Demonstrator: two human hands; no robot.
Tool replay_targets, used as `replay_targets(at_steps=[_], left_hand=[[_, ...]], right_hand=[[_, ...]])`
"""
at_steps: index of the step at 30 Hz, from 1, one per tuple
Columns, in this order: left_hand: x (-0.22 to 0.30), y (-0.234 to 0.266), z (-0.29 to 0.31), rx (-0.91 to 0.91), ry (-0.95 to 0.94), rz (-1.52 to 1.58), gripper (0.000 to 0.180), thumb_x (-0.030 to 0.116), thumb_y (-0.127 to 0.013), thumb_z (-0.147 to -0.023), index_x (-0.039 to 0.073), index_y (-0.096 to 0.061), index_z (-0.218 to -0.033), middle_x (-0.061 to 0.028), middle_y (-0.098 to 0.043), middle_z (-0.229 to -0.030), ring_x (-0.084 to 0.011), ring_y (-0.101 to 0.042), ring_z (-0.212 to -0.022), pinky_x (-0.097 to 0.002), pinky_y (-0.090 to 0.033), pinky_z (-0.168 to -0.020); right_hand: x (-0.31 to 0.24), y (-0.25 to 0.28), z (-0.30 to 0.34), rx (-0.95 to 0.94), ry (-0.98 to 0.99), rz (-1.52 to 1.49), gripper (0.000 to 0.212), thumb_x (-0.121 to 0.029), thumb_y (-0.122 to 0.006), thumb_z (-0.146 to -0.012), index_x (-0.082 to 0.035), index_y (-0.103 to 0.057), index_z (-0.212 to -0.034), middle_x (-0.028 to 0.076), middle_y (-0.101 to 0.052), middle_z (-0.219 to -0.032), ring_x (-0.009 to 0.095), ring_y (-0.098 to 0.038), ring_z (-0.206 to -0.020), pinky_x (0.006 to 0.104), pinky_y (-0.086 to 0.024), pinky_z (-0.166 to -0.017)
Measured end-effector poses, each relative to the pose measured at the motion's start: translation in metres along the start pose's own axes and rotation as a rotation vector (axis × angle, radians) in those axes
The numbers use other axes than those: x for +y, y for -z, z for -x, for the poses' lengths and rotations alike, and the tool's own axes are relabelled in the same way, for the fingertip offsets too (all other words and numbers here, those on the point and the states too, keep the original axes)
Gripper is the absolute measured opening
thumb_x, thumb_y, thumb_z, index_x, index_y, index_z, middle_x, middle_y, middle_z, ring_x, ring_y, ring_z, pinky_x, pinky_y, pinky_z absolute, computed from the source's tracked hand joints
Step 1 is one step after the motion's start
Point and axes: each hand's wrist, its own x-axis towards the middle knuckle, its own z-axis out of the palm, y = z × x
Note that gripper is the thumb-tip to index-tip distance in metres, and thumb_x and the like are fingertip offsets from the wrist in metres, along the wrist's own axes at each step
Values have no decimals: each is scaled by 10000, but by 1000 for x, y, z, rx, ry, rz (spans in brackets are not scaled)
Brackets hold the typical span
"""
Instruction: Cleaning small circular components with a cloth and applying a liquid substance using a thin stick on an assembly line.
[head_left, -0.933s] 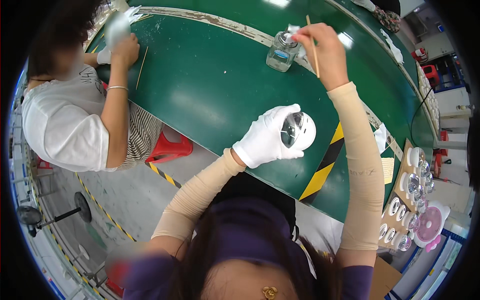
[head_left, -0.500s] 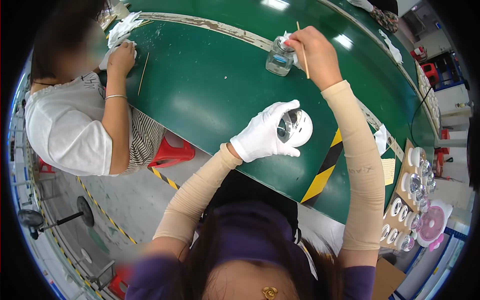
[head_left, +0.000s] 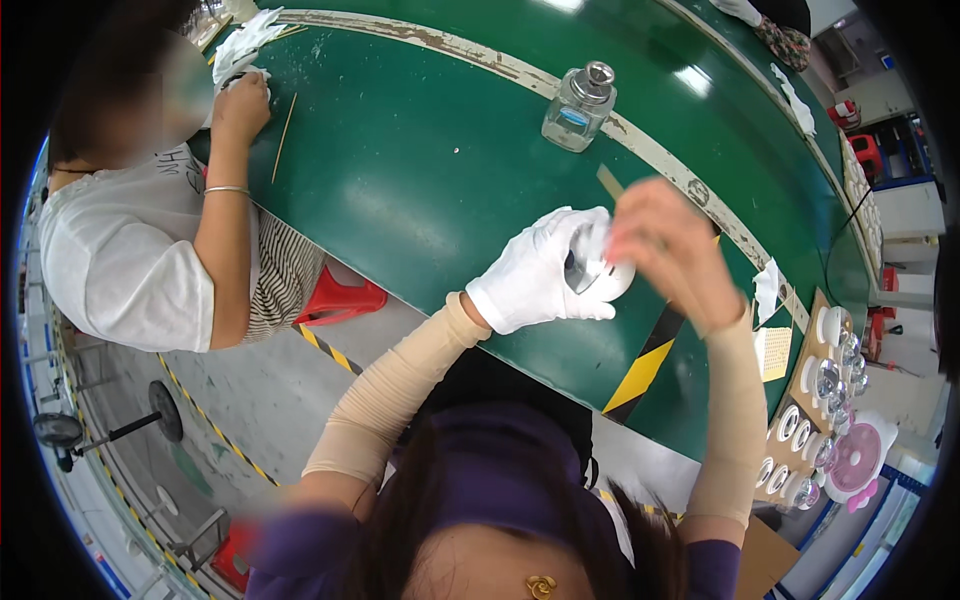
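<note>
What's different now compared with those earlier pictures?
The bare right hand has left the clear glass bottle with the metal top and moved down the picture, to the round white-and-clear dome; blur hides any contact. It still has the thin wooden stick. The white-gloved left hand still holds the dome, and the bottle stays put.

Table smooth, shiny. Glove matt, wrinkled cloth. Ball smooth, shiny, like plastic. Bottle clear, glassy; cap shiny metal. Stick looks wooden. Stool smooth plastic. Sleeve matt, wrinkled cloth.
</note>
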Motion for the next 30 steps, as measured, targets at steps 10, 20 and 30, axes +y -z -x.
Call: replay_targets(at_steps=[10,20,30], left_hand=[[1,-2,-1,12,100,48,846,395,-838,-627,57,-460,-1304,-159,-589,-1156,-382,-540,-1156,-442,-422,-1014],[-6,-6,1,39,70,88,834,326,-815,-639,42,-438,-1326,-176,-575,-1195,-407,-526,-1160,-449,-381,-1061],[-4,-19,3,159,124,113,774,287,-818,-640,16,-461,-1271,-167,-582,-1054,-371,-581,-1011,-418,-495,-858]], right_hand=[[-12,-34,19,56,-114,230,136,-26,-728,-734,-8,-626,-821,127,-568,-968,291,-562,-885,346,-470,-750],[-10,-47,28,102,-117,289,118,19,-682,-765,-20,-611,-851,158,-550,-1120,329,-567,-1004,358,-465,-868],[-17,-54,31,232,-353,144,69,-5,-647,-835,-6,-591,-876,181,-581,-1155,314,-595,-1023,340,-472,-860]])
